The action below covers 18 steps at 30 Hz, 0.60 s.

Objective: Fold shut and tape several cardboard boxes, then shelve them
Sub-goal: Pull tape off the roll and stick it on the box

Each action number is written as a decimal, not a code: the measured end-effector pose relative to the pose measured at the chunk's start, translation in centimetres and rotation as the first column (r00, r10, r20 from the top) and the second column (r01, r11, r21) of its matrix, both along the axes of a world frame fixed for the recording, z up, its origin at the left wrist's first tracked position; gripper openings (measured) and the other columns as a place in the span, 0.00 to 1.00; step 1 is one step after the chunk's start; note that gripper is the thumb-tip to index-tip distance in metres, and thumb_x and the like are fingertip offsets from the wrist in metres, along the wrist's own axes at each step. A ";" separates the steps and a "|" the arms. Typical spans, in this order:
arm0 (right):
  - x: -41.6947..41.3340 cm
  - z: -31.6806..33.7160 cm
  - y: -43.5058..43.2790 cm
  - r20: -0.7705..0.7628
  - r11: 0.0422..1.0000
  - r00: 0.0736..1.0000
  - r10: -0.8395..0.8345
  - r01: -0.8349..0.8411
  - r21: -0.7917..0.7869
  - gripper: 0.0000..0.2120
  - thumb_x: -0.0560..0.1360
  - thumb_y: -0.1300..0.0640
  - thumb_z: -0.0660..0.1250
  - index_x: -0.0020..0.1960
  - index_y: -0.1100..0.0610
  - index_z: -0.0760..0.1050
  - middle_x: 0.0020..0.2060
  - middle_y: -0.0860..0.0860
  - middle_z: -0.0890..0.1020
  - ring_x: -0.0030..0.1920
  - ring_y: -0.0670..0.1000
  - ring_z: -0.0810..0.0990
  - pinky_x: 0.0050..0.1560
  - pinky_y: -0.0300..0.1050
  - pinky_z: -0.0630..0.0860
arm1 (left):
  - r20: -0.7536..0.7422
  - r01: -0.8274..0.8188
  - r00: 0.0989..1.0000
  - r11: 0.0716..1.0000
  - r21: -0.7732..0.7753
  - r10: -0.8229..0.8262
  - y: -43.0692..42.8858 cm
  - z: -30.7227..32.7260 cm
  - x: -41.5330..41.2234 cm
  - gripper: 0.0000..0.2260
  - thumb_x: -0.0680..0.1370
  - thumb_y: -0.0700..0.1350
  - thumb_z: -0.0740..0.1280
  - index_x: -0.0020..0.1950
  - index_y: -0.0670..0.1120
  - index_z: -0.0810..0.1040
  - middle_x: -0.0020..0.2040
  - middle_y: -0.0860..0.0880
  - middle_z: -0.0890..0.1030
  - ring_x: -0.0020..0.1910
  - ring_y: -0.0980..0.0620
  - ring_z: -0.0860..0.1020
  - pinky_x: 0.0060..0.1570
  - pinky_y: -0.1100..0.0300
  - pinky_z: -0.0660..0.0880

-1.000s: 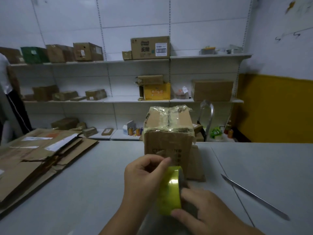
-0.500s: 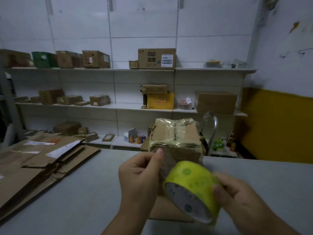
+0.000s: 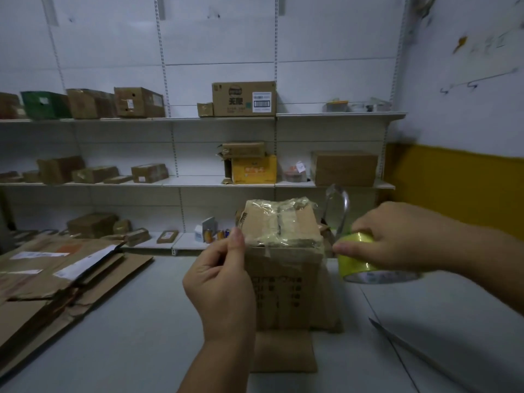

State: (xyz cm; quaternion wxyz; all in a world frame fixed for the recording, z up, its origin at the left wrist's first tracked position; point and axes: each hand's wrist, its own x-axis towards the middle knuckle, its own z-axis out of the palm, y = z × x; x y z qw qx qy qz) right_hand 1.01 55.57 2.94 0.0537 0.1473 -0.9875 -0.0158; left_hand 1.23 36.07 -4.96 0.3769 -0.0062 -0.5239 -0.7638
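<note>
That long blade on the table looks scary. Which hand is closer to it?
Right. The right hand, holding the tape roll, is above the blade; the left hand is farther left, by the box.

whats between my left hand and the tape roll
In the head view, the upright cardboard box stands between the left hand and the tape roll, which the right hand grips.

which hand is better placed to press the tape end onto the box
Left, probably. The left hand pinches right at the top left edge of the box, likely holding the clear tape end, though the strip is hard to see. The right hand grips the tape roll off to that side.
</note>
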 end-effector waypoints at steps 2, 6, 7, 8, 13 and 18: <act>-1.2 1.4 -0.4 0.007 0.991 1.000 -0.023 0.022 0.132 0.29 0.69 0.28 0.44 0.32 0.49 0.69 0.30 0.46 0.75 0.30 0.43 0.71 0.30 0.36 0.63 | -0.019 -0.035 0.999 0.999 -0.008 0.034 -0.5 0.2 -0.7 0.11 0.75 0.42 0.68 0.34 0.53 0.80 0.30 0.56 0.82 0.32 0.61 0.80 0.30 0.73 0.74; -3.9 1.5 -1.4 0.020 0.959 1.000 0.007 -0.012 0.284 0.39 0.66 0.25 0.41 0.35 0.55 0.75 0.28 0.49 0.75 0.29 0.46 0.71 0.31 0.38 0.66 | 0.048 -0.060 0.997 0.997 0.047 0.057 -1.3 -0.4 -2.0 0.16 0.75 0.43 0.70 0.28 0.58 0.82 0.29 0.58 0.81 0.32 0.63 0.79 0.32 0.72 0.73; -4.7 1.2 -1.8 0.031 0.957 0.999 0.018 -0.026 0.290 0.41 0.65 0.24 0.41 0.38 0.56 0.77 0.30 0.49 0.77 0.31 0.46 0.73 0.33 0.39 0.69 | 0.093 -0.058 0.994 0.995 0.084 0.050 -1.4 -0.7 -2.2 0.16 0.75 0.43 0.70 0.28 0.58 0.82 0.27 0.57 0.80 0.31 0.62 0.78 0.33 0.70 0.74; -5.3 0.9 -2.0 0.046 0.956 0.999 0.024 -0.037 0.290 0.43 0.64 0.23 0.40 0.43 0.56 0.78 0.34 0.49 0.78 0.33 0.45 0.75 0.35 0.40 0.71 | 0.147 -0.049 0.989 0.992 0.116 0.032 -1.4 -1.0 -2.4 0.15 0.74 0.45 0.71 0.28 0.58 0.82 0.26 0.56 0.79 0.30 0.60 0.77 0.35 0.66 0.74; -5.7 -1.1 -2.1 0.210 0.995 0.978 0.007 -0.027 0.094 0.36 0.70 0.29 0.46 0.65 0.52 0.70 0.50 0.45 0.77 0.43 0.40 0.72 0.41 0.33 0.67 | 0.329 0.035 0.939 0.978 0.206 -0.103 -0.8 -2.3 -2.6 0.07 0.74 0.49 0.70 0.37 0.52 0.83 0.29 0.53 0.80 0.33 0.56 0.77 0.36 0.61 0.77; -3.9 -1.8 -4.1 -0.135 0.998 0.990 0.041 -0.048 -0.049 0.42 0.69 0.30 0.47 0.76 0.50 0.47 0.75 0.46 0.55 0.72 0.49 0.59 0.68 0.47 0.62 | 0.363 0.110 0.910 0.961 0.254 -0.200 -0.5 -2.3 -2.6 0.09 0.74 0.51 0.69 0.39 0.48 0.83 0.32 0.52 0.84 0.30 0.61 0.81 0.28 0.65 0.77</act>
